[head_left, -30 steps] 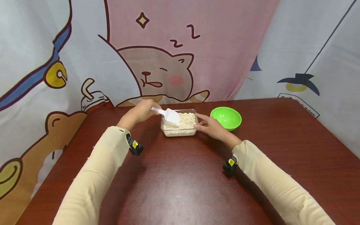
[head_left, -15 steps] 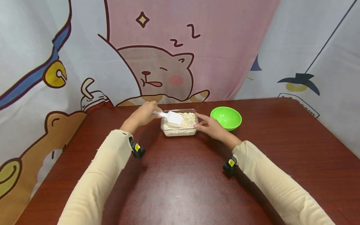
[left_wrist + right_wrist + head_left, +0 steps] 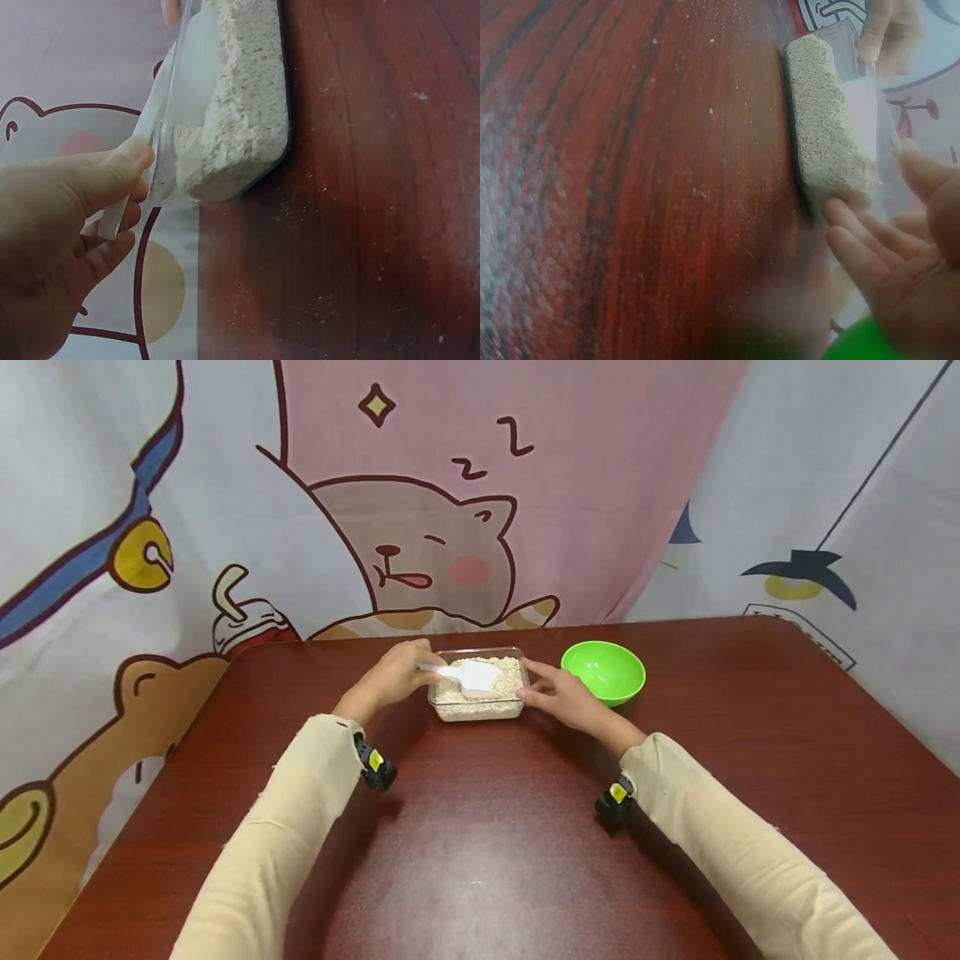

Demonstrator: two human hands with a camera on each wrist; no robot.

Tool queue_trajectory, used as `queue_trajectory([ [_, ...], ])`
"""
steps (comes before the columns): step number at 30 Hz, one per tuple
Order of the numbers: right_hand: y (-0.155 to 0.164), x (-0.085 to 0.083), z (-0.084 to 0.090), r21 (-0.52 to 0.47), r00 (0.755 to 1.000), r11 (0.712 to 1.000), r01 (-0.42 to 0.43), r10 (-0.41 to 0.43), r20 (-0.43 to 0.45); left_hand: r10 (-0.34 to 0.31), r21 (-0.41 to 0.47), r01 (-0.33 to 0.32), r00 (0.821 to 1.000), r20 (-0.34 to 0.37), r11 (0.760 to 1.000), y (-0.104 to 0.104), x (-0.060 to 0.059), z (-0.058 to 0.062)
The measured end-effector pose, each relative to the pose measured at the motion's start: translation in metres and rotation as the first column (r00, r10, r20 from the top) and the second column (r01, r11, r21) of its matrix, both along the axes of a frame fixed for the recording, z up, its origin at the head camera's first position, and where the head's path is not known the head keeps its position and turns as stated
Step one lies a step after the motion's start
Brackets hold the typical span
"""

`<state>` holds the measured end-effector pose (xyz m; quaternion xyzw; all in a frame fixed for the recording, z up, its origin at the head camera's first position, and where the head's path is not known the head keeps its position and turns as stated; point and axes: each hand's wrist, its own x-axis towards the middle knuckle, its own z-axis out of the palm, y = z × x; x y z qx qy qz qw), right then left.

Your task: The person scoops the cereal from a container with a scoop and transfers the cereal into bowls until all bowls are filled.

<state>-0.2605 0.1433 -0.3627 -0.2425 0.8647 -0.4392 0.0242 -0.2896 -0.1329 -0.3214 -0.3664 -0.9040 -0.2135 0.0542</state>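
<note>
My left hand (image 3: 397, 675) pinches the handle of a white scoop (image 3: 477, 678) between thumb and fingers. The scoop's bowl sits in the pale oat flakes (image 3: 512, 672) that fill a clear rectangular container (image 3: 480, 704) near the back of the table. In the left wrist view, the scoop handle (image 3: 154, 105) slants over the container's rim. My right hand (image 3: 561, 695) holds the container's right end, its thumb and fingers spread across that end; in the right wrist view, fingertips (image 3: 836, 211) touch the clear wall. Part of the scoop's bowl is hidden in the flakes.
A green bowl (image 3: 611, 672) stands just right of the container, behind my right hand. The dark red-brown wooden table (image 3: 480, 827) bears a few pale specks. A printed curtain (image 3: 600, 485) hangs behind its far edge.
My left hand has moved right and slightly toward me, pushing the scoop rightward and lower into the oat flakes. My right hand has stayed at the container's end.
</note>
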Motion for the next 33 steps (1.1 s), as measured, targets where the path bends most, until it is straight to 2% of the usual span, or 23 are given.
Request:
queue_trajectory([
  [7, -0.001, 0.001, 0.002, 0.016, 1.000, 1.000, 0.007, -0.007, 0.005, -0.018, 0.027, 0.018, 1.000, -0.006, 0.999, 0.003, 0.001, -0.005],
  [15, -0.002, 0.001, 0.003, 0.035, 1.000, 0.999, -0.003, 0.003, -0.003, -0.014, 0.004, 0.014, 1.000, 0.007, 1.000, 0.006, 0.004, -0.004],
  [22, -0.001, 0.001, 0.003, 0.013, 1.000, 1.000, -0.006, 0.006, 0.003, 0.050, -0.018, -0.050, 0.998, 0.029, 0.999, 0.008, 0.007, -0.004],
  [26, 0.000, 0.001, 0.002, -0.007, 1.000, 1.000, -0.004, 0.004, 0.010, 0.067, -0.008, -0.067, 0.998, 0.008, 0.998, 0.008, 0.010, -0.006],
  [33, -0.001, 0.002, 0.003, -0.011, 0.999, 1.000, 0.016, -0.016, 0.029, 0.058, 0.055, -0.057, 0.998, -0.028, 0.997, 0.005, 0.012, -0.011],
])
